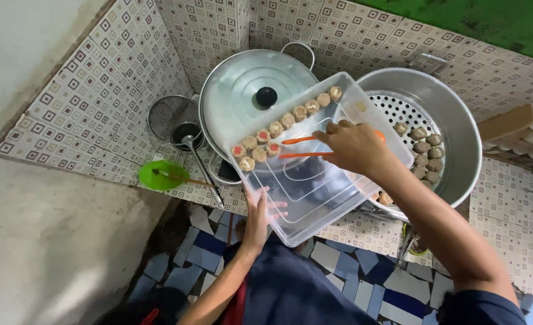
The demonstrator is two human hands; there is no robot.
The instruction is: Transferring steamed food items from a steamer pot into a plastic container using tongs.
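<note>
Dumplings [287, 120], small round ones lined along the far edge of the clear rectangular plastic tray [314, 192], could have slid or rolled off, because your left hand [257, 219] alone gripped the tray's near rim and held it tilted over the tiled surface [507, 235]. Your right hand [353, 147] was closed around the orange tongs [305, 147], whose tips sat just beside the row, and a loose pinch could have dropped a piece short of the perforated metal steamer pot [453, 129].
</note>
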